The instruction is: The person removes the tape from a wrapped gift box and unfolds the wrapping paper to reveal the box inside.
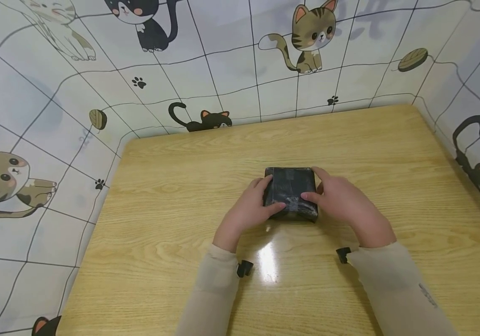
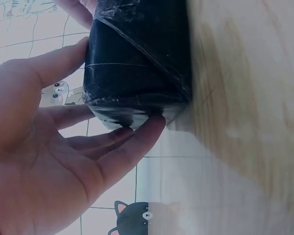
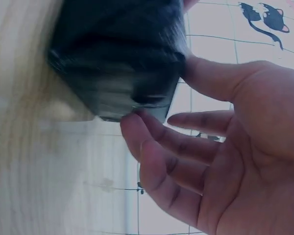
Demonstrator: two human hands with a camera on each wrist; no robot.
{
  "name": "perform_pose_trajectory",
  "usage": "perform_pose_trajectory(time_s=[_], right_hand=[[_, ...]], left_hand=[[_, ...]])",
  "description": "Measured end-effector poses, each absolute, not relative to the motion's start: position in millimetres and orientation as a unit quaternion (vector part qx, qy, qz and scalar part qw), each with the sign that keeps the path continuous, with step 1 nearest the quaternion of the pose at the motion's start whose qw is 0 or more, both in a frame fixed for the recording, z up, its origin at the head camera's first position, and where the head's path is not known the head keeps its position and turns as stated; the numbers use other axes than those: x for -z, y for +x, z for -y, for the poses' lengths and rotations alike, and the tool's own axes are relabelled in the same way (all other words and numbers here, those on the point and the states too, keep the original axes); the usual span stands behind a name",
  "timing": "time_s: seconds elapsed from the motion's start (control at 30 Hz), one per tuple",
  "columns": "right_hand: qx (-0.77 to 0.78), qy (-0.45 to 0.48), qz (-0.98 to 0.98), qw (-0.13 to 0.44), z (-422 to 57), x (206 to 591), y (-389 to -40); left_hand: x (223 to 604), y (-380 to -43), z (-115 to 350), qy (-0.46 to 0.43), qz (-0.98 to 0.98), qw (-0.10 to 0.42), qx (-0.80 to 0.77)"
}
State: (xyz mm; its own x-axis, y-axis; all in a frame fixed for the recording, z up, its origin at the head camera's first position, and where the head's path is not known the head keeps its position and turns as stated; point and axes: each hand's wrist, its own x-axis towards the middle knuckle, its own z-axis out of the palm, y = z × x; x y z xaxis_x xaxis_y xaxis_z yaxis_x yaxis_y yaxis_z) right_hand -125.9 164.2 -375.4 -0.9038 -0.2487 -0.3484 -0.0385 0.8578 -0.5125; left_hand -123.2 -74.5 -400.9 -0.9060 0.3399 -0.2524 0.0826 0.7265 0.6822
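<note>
A black, box-shaped package (image 1: pixel 289 184) wrapped in shiny plastic, with strips of clear tape, sits on the wooden table between both hands. From its left side my left hand (image 1: pixel 250 206) holds it, the thumb on the near top edge and the fingers along the side. On the opposite side my right hand (image 1: pixel 342 198) grips it, thumb over the top near the right edge and index finger at the far right corner. Creased wrapping on the package (image 2: pixel 137 54) shows in the left wrist view. In the right wrist view the package (image 3: pixel 117 58) is blurred, with fingertips at its end face.
The light wood table (image 1: pixel 181 186) has walls behind it and at both sides, covered in a cat-and-grid print (image 1: pixel 273 88). Small black pieces (image 1: pixel 245 268) stick out at the cuffs of the beige sleeves (image 1: pixel 212 289). Light glares off the table in front of the package.
</note>
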Motion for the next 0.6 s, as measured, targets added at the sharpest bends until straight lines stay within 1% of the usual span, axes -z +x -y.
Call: perform_pose_trajectory(time_s=[0.13,0.27,0.33,0.43,0.5,0.6], right_hand=[[0.261,-0.102,-0.944,0.174,-164.7,379.5,-126.9],[0.255,-0.141,-0.944,0.155,-163.7,380.7,-126.0],[0.249,-0.145,-0.943,0.167,-162.9,379.7,-124.5],[0.233,-0.132,-0.942,0.204,-162.1,376.9,-121.6],[0.227,-0.118,-0.939,0.228,-161.3,374.7,-120.5],[0.223,-0.110,-0.938,0.241,-161.0,372.8,-120.2]], left_hand=[[402.9,-122.2,74.1,0.107,-0.913,0.182,-0.350],[403.7,-121.6,75.0,0.072,-0.922,0.151,-0.350],[403.6,-121.5,75.3,0.047,-0.936,0.121,-0.326],[402.3,-122.0,73.4,0.021,-0.953,0.083,-0.290],[400.4,-122.0,70.9,0.017,-0.954,0.078,-0.290],[396.3,-120.5,67.2,0.022,-0.944,0.095,-0.314]])
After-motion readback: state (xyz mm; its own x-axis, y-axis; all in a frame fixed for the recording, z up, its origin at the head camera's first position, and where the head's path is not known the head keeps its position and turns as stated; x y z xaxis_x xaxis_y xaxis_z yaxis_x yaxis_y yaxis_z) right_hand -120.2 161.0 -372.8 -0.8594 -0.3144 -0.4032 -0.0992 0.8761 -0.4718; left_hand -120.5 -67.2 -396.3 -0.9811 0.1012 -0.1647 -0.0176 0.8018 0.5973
